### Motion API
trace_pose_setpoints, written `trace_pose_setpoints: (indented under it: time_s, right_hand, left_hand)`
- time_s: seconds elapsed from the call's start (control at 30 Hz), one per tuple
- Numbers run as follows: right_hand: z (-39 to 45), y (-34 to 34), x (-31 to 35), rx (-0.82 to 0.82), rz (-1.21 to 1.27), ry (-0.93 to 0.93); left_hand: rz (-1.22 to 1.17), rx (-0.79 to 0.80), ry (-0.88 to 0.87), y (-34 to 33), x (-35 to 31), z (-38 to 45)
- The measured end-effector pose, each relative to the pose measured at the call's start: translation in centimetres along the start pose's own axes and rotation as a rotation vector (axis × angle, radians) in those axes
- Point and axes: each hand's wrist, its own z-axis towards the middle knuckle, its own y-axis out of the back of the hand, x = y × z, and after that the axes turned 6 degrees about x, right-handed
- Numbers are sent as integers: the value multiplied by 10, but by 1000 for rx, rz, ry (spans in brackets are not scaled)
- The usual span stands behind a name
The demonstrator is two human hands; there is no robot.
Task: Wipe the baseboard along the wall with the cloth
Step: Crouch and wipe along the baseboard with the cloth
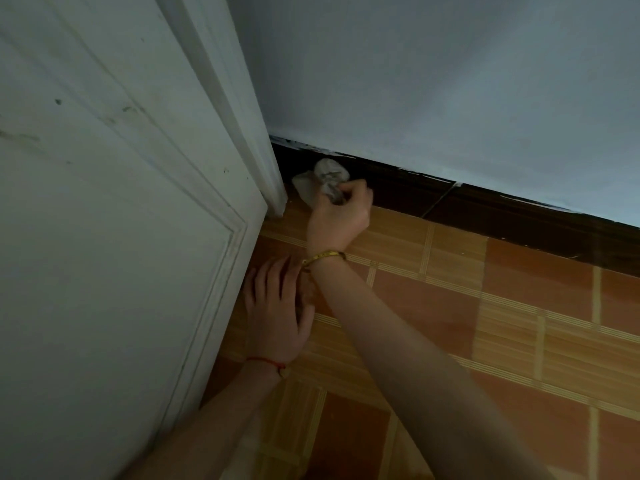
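**Cloth against the baseboard in the door corner**

The cloth [327,176] is a crumpled pale wad, greyed in places, bunched against the dark brown baseboard [485,206] just above and ahead of the right hand [341,216]. A flatter flap of it trails to the left of the hand, toward the foot of the white door frame [273,181]. The right hand grips the wad with fingers and thumb curled tightly round it, knuckles toward the baseboard; a gold bangle [323,258] circles the wrist behind it. The baseboard runs away to the right of the hand, under a pale blue wall [433,81].

Below and left of the right wrist, the left hand [277,313] rests flat on the orange patterned floor tiles [519,323], fingers extended and slightly spread, holding nothing. A red string bracelet [266,362] sits on its wrist. A white panelled door [104,220] stands just left of this hand.
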Motion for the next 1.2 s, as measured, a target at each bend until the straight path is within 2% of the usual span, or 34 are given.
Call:
trace_pose_setpoints:
  time_s: [0.1,0.37,0.5,0.67,0.8,0.87,1.0,1.2]
  right_hand:
    - [2,6,-5,8,-1,38]
    - [44,102,-26,-240,-20,14]
    - [45,101,-23,-267,3,23]
    - [23,50,-12,-152,-22,46]
    - [-1,-2,1,39,-44,48]
    - [-7,-17,5,64,-18,49]
    - [1,-1,-5,5,-13,18]
    - [37,78,-36,-217,-57,-92]
  left_hand:
    - [-3,3,-4,-1,1,0]
    - [-41,19,6,1,0,0]
    - [-37,15,5,2,-1,-1]
    - [-1,12,-7,1,0,-1]
    - [25,21,0,0,0,-1]
    - [37,21,6,0,1,-1]
    - [12,48,22,0,1,0]
    - [-27,50,14,3,1,0]
